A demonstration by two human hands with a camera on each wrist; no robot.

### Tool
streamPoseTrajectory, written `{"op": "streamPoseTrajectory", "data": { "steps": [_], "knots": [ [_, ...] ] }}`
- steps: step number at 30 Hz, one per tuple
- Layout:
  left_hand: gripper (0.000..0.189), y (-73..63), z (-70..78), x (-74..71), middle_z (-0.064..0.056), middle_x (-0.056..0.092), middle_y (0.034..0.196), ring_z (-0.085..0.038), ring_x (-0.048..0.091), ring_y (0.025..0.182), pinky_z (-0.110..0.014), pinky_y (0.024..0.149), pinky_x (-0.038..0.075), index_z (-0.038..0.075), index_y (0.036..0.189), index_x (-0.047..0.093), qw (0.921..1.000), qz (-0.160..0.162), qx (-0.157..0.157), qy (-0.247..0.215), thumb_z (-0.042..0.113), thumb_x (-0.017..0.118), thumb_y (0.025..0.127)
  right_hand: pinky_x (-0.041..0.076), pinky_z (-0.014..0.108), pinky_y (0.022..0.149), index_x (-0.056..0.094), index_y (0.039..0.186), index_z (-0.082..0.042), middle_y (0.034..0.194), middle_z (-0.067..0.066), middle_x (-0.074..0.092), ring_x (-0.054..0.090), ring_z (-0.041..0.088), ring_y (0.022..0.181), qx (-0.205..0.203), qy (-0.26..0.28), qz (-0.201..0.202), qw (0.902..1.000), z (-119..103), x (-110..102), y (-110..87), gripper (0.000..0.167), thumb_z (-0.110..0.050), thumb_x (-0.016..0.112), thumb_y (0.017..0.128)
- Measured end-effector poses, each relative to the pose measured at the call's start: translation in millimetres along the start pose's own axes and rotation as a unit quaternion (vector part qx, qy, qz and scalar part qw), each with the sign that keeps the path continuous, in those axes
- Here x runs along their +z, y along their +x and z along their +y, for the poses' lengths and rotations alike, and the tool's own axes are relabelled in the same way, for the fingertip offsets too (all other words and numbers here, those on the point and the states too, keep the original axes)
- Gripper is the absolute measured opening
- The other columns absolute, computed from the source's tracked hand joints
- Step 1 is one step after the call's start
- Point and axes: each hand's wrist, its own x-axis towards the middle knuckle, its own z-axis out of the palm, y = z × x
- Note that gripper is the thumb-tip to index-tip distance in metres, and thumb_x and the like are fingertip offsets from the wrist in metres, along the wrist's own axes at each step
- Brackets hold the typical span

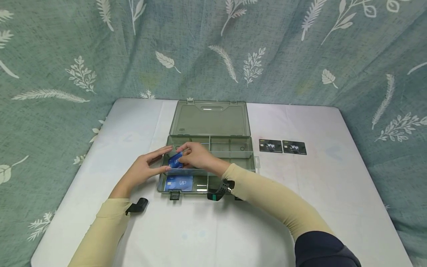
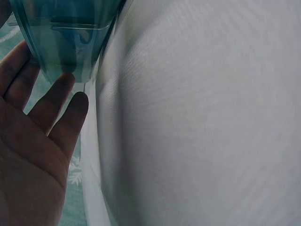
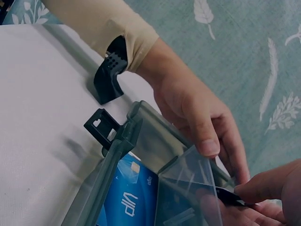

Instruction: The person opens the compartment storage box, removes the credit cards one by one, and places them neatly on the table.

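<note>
A translucent green divided box (image 1: 233,162) stands on the table with its lid (image 1: 211,120) raised at the back. In the head view my right hand (image 1: 197,155) reaches into the left middle compartment and pinches a tilted blue card (image 1: 175,161). Only the card's dark edge shows beside the thumb in the right wrist view. Another blue card (image 1: 179,183), lettered VIP, lies in the front left compartment. At the box's left side is my left hand (image 1: 141,170), fingers extended, thumb at the wall; the left wrist view shows the palm (image 2: 28,155) and spread fingers beside the box.
Two black Vip cards (image 1: 270,146) lie side by side on the white table, right of the box. A clear divider (image 3: 188,181) rises between compartments. Black latches (image 1: 174,195) hang at the front edge. A green leaf-patterned cloth (image 1: 200,55) surrounds the table's back and sides.
</note>
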Motion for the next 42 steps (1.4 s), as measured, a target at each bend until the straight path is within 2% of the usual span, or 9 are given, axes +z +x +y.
{"op": "streamPoseTrajectory", "data": {
  "steps": [5, 15, 25, 36, 42],
  "knots": [
    [0.066, 0.3, 2.0, 0.4, 0.003, 0.041, 0.160, -0.026, 0.036, 0.148, -0.045, 0.120, 0.035, 0.019, 0.151, 0.052, 0.9999, 0.001, -0.006, -0.012, 0.021, 0.079, 0.091, 0.065, 0.033, 0.072, 0.062, 0.130, 0.006, 0.098, 0.011, 0.068, 0.071, 0.021, 0.074, 0.002, -0.009, 0.007, 0.9999, 1, -3, -1.8, 0.037, 0.005, 0.067, 0.093],
    [0.067, 1.7, 2.2, 1.7, 0.012, 0.041, 0.158, -0.018, 0.035, 0.148, -0.038, 0.121, 0.034, 0.023, 0.151, 0.052, 0.9995, 0.006, -0.028, -0.010, 0.030, 0.080, 0.091, 0.065, 0.032, 0.070, 0.066, 0.127, 0.003, 0.097, 0.012, 0.069, 0.071, 0.022, 0.076, -0.006, -0.018, 0.020, 0.9996, 5, -15, -7.7, 0.034, 0.007, 0.067, 0.093],
    [0.067, 2.0, 3.0, 1.4, 0.007, 0.042, 0.159, -0.021, 0.037, 0.147, -0.032, 0.119, 0.036, 0.019, 0.152, 0.052, 0.9999, 0.006, -0.015, -0.002, 0.028, 0.080, 0.091, 0.065, 0.034, 0.072, 0.065, 0.128, 0.002, 0.096, 0.013, 0.068, 0.072, 0.022, 0.078, -0.017, -0.035, 0.030, 0.9988, 5, -28, -24.1, 0.033, 0.005, 0.065, 0.095],
    [0.068, 0.8, 3.2, 1.4, 0.000, 0.041, 0.160, -0.027, 0.036, 0.148, -0.046, 0.120, 0.034, 0.015, 0.151, 0.052, 0.9999, 0.009, -0.007, -0.008, 0.016, 0.081, 0.089, 0.065, 0.035, 0.073, 0.062, 0.131, 0.003, 0.097, 0.016, 0.069, 0.072, 0.022, 0.085, -0.034, -0.024, 0.027, 0.9988, 15, -47, -39.4, 0.035, 0.004, 0.063, 0.096],
    [0.068, -0.6, 2.5, 1.5, 0.003, 0.041, 0.160, -0.025, 0.036, 0.148, -0.045, 0.120, 0.034, 0.017, 0.151, 0.052, 0.9998, 0.010, -0.013, -0.008, 0.017, 0.081, 0.089, 0.065, 0.037, 0.075, 0.061, 0.132, 0.004, 0.091, 0.011, 0.065, 0.070, 0.020, 0.081, -0.038, -0.011, 0.027, 0.9988, 19, -55, -45.8, 0.036, 0.004, 0.063, 0.096]
  ]
}}
